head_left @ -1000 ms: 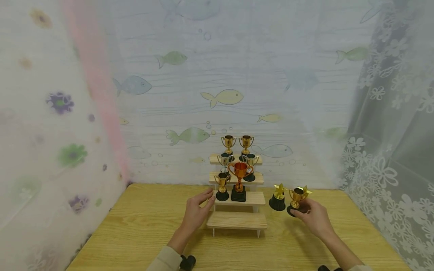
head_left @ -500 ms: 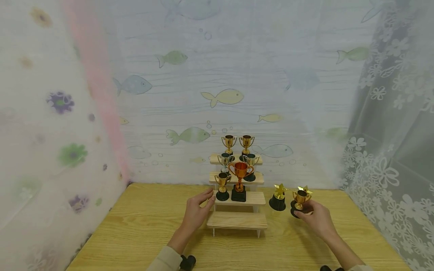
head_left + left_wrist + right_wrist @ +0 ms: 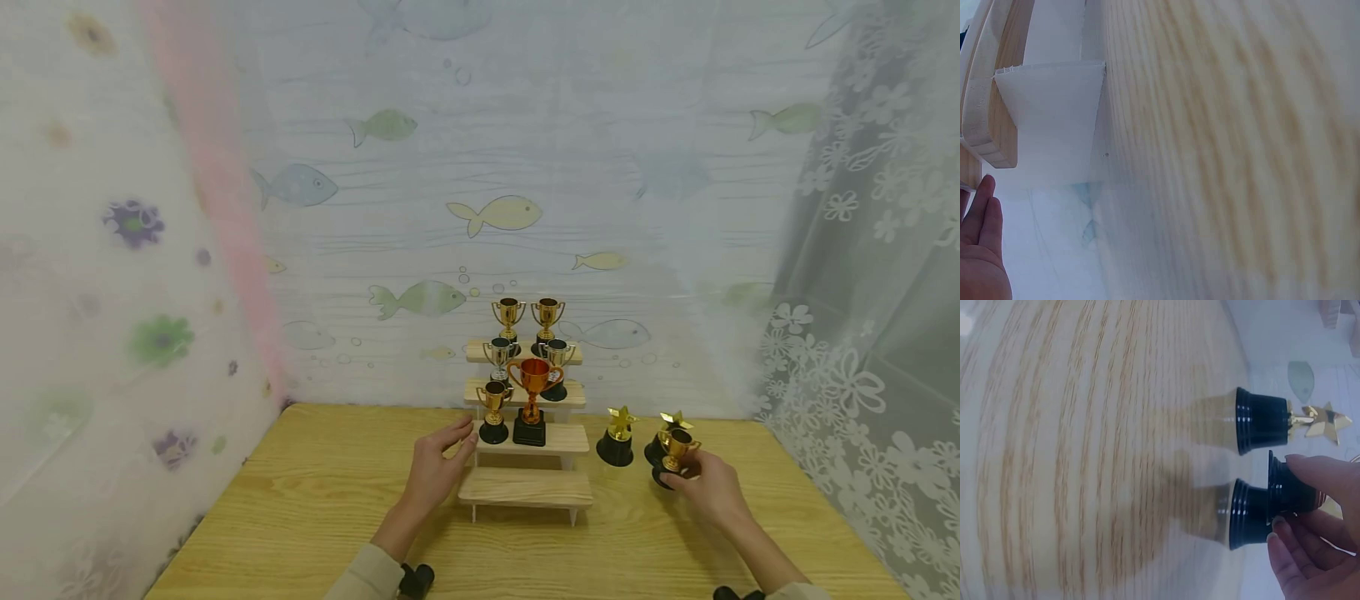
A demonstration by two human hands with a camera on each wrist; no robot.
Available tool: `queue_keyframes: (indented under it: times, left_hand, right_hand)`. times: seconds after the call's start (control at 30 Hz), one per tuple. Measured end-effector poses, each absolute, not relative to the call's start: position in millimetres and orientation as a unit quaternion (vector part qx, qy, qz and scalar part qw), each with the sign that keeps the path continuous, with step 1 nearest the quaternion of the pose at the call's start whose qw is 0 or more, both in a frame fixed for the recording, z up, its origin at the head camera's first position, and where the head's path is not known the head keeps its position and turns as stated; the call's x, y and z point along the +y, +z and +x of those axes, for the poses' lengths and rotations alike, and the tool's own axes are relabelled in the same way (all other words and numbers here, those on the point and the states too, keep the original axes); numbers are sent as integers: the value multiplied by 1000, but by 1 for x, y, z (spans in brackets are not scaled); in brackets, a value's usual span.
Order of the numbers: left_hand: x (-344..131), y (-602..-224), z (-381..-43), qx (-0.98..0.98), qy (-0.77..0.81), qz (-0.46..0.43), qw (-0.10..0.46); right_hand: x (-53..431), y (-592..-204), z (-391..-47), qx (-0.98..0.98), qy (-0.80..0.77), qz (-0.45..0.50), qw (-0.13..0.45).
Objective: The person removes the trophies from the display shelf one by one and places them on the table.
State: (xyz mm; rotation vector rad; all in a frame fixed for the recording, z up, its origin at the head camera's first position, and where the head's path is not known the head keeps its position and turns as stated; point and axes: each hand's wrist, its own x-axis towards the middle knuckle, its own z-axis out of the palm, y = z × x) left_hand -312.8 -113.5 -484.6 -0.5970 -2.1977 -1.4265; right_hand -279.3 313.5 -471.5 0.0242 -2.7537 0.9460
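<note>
My right hand [image 3: 712,490] pinches the black base of a small gold cup trophy [image 3: 678,442], thumb on one side and fingers on the other. In the right wrist view that base [image 3: 1294,486] overlaps a gold star trophy [image 3: 1249,515] standing on the table; another star trophy [image 3: 1263,420] stands beside it. My left hand [image 3: 437,468] has its fingers extended, fingertips right at the left end of the stepped wooden shelf [image 3: 525,485]. On the shelf's second step from the bottom are an orange cup trophy [image 3: 534,379] and a gold cup trophy [image 3: 494,400].
Two silver cup trophies [image 3: 498,354] occupy the step above, and two gold cup trophies [image 3: 548,313] the top one. The wooden table [image 3: 315,483] extends around the shelf. A fish-print curtain [image 3: 360,250] hangs behind, with a lace curtain [image 3: 847,383] at the right.
My right hand has moved the gold cup trophy slightly to the right and toward me, in front of the right star trophy. The left hand stays by the shelf.
</note>
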Motion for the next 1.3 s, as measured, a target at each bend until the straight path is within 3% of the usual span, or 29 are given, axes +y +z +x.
queue_keyframes:
  times: [1.3]
  left_hand:
    - [-112, -484, -311, -795, -518, -216, 229]
  right_hand:
    - [327, -480, -287, -939, 340, -15, 49]
